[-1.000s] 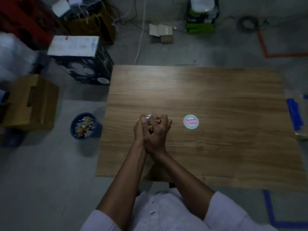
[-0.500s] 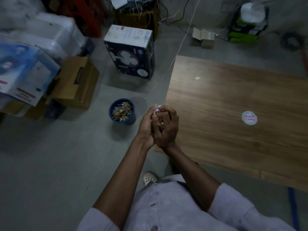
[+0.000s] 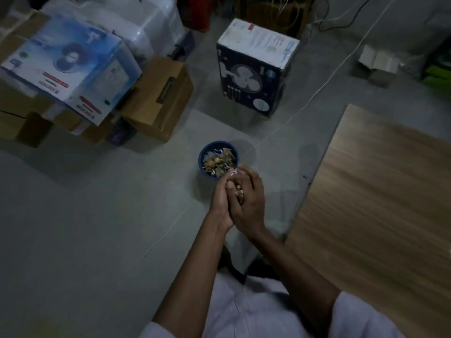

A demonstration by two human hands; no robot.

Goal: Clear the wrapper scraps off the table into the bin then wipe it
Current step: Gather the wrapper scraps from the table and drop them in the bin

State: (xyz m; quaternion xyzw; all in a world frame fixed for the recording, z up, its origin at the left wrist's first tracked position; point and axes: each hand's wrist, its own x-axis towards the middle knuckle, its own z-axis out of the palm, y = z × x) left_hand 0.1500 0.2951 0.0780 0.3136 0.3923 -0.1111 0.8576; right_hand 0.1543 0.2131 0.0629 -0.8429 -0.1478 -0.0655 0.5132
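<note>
Both left hand [image 3: 220, 202] and right hand [image 3: 251, 206] cup wrapper scraps [image 3: 240, 191], mostly hidden | bin [image 3: 201, 156] rim partly covered | table [image 3: 378, 191] cropped

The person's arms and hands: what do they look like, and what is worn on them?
The left forearm and right forearm are bare. The left hand and right hand wear no gloves, and no watch or ring is visible. Pale, whitish sleeves end near the elbows: the left sleeve, the right sleeve. They belong to a light shirt.
</note>
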